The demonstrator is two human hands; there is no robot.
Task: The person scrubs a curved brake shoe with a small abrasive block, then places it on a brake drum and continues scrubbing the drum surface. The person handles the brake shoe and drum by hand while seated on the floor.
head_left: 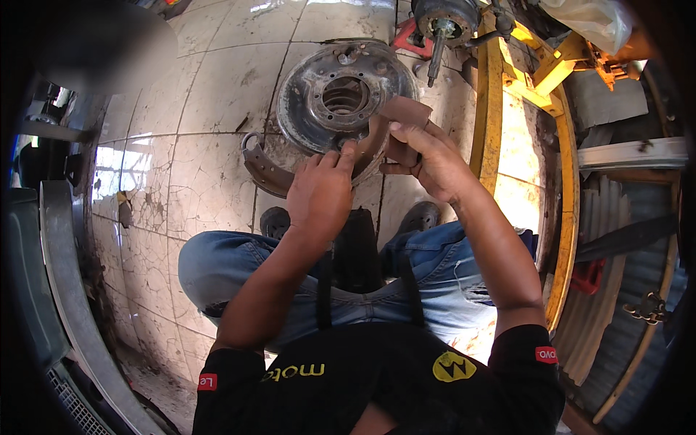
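Curved brake shoe (268, 172), one: brown, crescent-shaped, a ring-like eye at its left end; located in front of the person, over the middle of the tiled floor (210, 130), its right part crossing the near rim of the round plate in view.

Left hand (321, 190): palm down, fingers nearly straight and close together, laid across the middle of the shoe; thumb and underside hidden, so whether it grips cannot be told.

Right hand (435, 161): closed, thumb pressing on a folded brown sheet (406, 112), fingers bent behind it; the sheet overlaps the shoe's right end in view, contact uncertain.

Round metal plate (301, 94), one: dark and worn, large central opening ringed with holes; flat on the floor, just beyond the shoe.

Metal shaft (437, 58), one: projecting from a dark hub, beyond the plate, to its right.

Yellow metal frame (491, 109), one: scuffed, along the floor's right edge.

Grey metal bar (72, 275), one: long, along the floor's left edge.

Corrugated sheet (594, 290): beyond the frame, far right.
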